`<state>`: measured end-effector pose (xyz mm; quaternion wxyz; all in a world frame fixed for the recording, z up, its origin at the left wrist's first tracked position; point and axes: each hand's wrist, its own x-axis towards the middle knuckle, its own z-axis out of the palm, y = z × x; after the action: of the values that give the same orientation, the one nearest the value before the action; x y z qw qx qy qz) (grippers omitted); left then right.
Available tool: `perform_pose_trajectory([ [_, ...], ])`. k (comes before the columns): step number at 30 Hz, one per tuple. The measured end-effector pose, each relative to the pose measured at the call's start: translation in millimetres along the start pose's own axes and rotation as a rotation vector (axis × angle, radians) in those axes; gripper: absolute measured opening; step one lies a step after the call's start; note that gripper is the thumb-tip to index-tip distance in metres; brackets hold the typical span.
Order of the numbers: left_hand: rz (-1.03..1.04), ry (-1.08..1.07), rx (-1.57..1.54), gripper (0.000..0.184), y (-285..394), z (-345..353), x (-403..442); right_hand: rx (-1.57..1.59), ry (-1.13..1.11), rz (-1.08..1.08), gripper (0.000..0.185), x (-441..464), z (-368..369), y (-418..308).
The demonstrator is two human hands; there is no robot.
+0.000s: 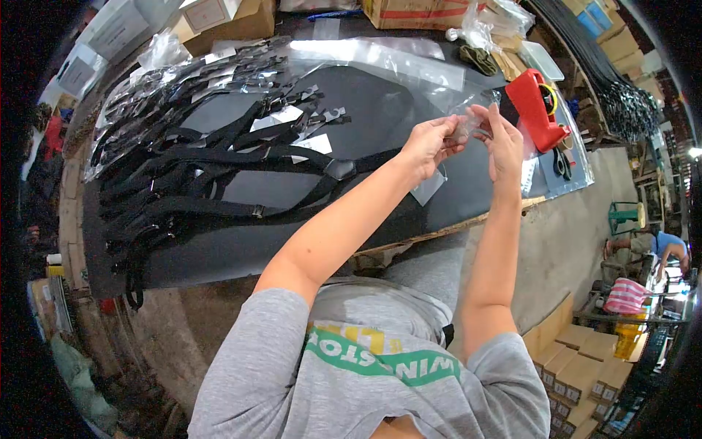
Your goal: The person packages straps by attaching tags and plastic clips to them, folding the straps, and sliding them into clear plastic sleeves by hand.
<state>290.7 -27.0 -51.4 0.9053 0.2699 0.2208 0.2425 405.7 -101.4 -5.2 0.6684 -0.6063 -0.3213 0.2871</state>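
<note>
My left hand is closed, its fingertips pinching a piece of clear plastic bag. Facing it, my right hand has bent fingers around the other side of the same plastic; its exact grip is partly hidden. Below the hands lies a white card tag on the black tabletop. Black elastic suspenders with a dark back patch stretch leftward from under my left forearm. More suspenders lie heaped at the left, some in clear packets with white cards.
A red tape dispenser and black-handled scissors lie right of my hands. Clear plastic sheets spread along the back, near cardboard boxes. Stacked cartons stand at lower right, and a person bends over at far right.
</note>
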Motion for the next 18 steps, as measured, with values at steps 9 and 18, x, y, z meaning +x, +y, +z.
perform_pose_trajectory([
  [9,-0.06,-0.089,0.033,0.03,11,-11,-24,-0.331,0.056,-0.082,0.033,54,-46,11],
  [18,0.19,0.035,0.182,0.023,31,-19,-45,-0.407,-0.421,0.08,0.027,-19,22,-34],
])
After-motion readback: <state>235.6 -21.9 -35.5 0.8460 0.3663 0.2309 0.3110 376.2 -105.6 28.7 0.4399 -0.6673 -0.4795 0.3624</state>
